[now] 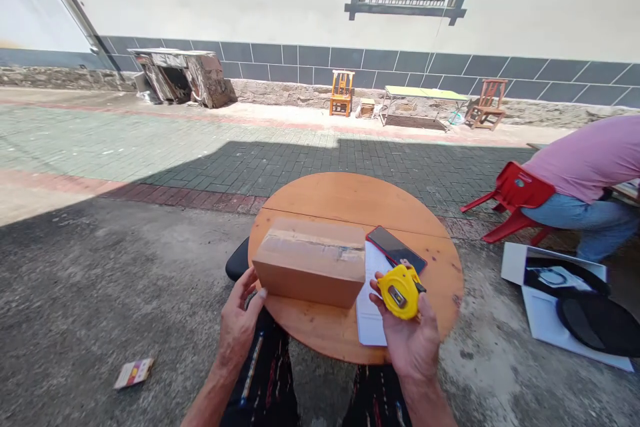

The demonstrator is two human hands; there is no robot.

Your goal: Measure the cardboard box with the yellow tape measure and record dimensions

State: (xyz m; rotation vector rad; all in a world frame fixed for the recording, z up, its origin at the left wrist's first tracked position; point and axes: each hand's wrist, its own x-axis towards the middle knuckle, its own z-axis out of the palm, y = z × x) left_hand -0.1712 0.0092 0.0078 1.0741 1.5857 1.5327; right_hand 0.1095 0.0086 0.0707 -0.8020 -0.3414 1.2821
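A long cardboard box (310,280) with clear tape along its top lies on the round wooden table (360,193). Around its left end are the thumb and fingers of my left hand (240,320), gripping the lower corner. My right hand (410,340) holds a yellow tape measure (400,292) above the table's right side, its fingers closed about the case. No blade can be made out running from it. Beneath the tape measure are white sheets of paper (369,320), and a dark phone with a red edge (395,247) lies partly over them.
At right, a person in a pink shirt (595,153) bends forward on a red plastic chair (525,190). An open white box (545,327) with a black round item lies on the ground nearby. Chairs and a folding table (425,93) stand along the wall. A small carton (134,373) lies at left.
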